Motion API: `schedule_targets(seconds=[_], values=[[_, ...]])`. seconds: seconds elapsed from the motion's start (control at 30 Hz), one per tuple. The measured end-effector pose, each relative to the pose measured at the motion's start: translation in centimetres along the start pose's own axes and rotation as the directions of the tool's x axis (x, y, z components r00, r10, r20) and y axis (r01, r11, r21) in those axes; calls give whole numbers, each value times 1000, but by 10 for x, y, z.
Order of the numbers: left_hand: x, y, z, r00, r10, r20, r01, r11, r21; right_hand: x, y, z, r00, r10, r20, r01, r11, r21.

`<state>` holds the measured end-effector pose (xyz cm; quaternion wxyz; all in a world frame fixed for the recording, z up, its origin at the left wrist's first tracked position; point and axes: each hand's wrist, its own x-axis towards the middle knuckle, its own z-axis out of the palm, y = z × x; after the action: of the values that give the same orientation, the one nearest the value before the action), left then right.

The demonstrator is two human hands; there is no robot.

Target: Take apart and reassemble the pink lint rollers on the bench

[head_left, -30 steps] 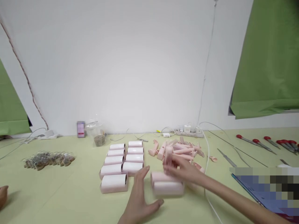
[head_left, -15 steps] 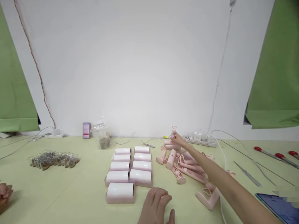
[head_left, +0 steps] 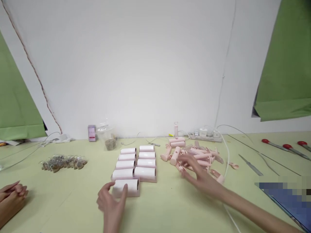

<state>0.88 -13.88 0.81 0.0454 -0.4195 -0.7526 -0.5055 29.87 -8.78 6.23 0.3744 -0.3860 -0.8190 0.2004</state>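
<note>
My left hand [head_left: 110, 202] is at the nearest white cylinder [head_left: 130, 185], which lies in a pale pink tray. Its thumb overlaps the cylinder's front and its forefinger reaches the left end, with thumb and fingers spread. Behind this one, several similar white cylinders [head_left: 145, 173] lie in two columns. My right hand [head_left: 199, 176], slightly blurred, hovers with fingers apart at the near side of a heap of pink plastic parts [head_left: 199, 153]; nothing shows in its grasp. At the back, a small pink cylinder with a loop on top [head_left: 176, 131] stands upright beside two lying pink tubes [head_left: 177, 142].
Another person's clasped hands [head_left: 14, 195] rest at the left edge. Small metal-looking pieces [head_left: 63, 161] form a pile nearby. A plastic bag [head_left: 107, 137], power strip [head_left: 206, 137], white cable [head_left: 227, 155], knife [head_left: 251, 165], red-ended tools [head_left: 288, 147] and tablet-like device [head_left: 283, 200] occupy the table.
My right hand has left the upright pink cylinder standing and drawn back toward me over the heap. My left hand has moved left to the nearest white cylinder. The view has shifted slightly.
</note>
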Motion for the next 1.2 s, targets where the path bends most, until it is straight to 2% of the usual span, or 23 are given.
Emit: schedule_targets(seconds=[0.03, 0.07, 0.13, 0.2, 0.27, 0.37, 0.43, 0.5, 0.57, 0.6, 0.67, 0.7, 0.73, 0.8, 0.83, 0.9, 0.97, 1.0, 1.1, 1.2], values=[[6, -10, -4, 994, -104, 40, 105, 994, -21, -15, -8, 2, 999, -18, 52, 17, 1000, 23], [10, -18, -7, 980, -151, 127, 163, 982, -91, -27, -15, 5, 994, -36, 100, 31, 998, 50], [14, -30, -11, 935, -173, 310, 248, 943, -221, -39, -23, 10, 986, -53, 160, 34, 992, 118], [14, -36, -14, 893, -154, 423, 280, 926, -254, -42, -24, 17, 981, -67, 183, 29, 979, 202], [10, -39, -15, 878, -136, 459, 251, 947, -201, -41, -21, 27, 984, -64, 166, 14, 958, 285], [0, -37, -16, 892, -97, 441, 194, 964, -180, -43, -11, 41, 985, -17, 171, -50, 923, 382], [-9, -29, -17, 904, -93, 417, 224, 934, -277, -46, -4, 46, 975, 15, 220, -114, 887, 448], [-17, -12, -20, 897, -94, 433, 282, 875, -394, -50, 0, 47, 963, 65, 261, -199, 824, 531], [-23, 15, -22, 877, -71, 475, 310, 839, -447, -51, 1, 43, 950, 157, 270, -299, 709, 639], [-24, 32, -21, 855, -39, 517, 313, 833, -456, -50, 1, 40, 938, 218, 270, -347, 620, 704], [-21, 68, -14, 784, 62, 618, 303, 831, -468, -47, -2, 34, 896, 326, 302, -414, 367, 833], [-19, 86, -7, 729, 130, 672, 279, 840, -465, -44, -4, 31, 873, 353, 336, -428, 224, 876], [-15, 103, 2, 651, 203, 732, 236, 862, -449, -42, -6, 29, 854, 358, 377, -433, 90, 897], [-9, 133, 24, 428, 323, 844, 86, 915, -394, -37, -6, 27, 826, 329, 457, -444, -118, 888], [-7, 144, 36, 353, 342, 871, 48, 923, -382, -36, -5, 26, 813, 310, 492, -452, -195, 870], [-3, 160, 59, 255, 351, 901, -27, 934, -356, -34, -1, 25, 788, 283, 547, -453, -337, 826], [-1, 168, 76, 214, 346, 913, -87, 938, -335, -34, 4, 26, 778, 242, 580, -435, -459, 774], [0, 170, 82, 207, 345, 915, -118, 938, -327, -35, 7, 27, 779, 216, 588, -427, -504, 751], [0, 169, 88, 221, 348, 911, -174, 933, -315, -36, 10, 31, 791, 152, 593, -408, -592, 696], [-3, 163, 88, 242, 337, 910, -173, 938, -301, -38, 9, 37, 783, 141, 606, -399, -633, 663]])
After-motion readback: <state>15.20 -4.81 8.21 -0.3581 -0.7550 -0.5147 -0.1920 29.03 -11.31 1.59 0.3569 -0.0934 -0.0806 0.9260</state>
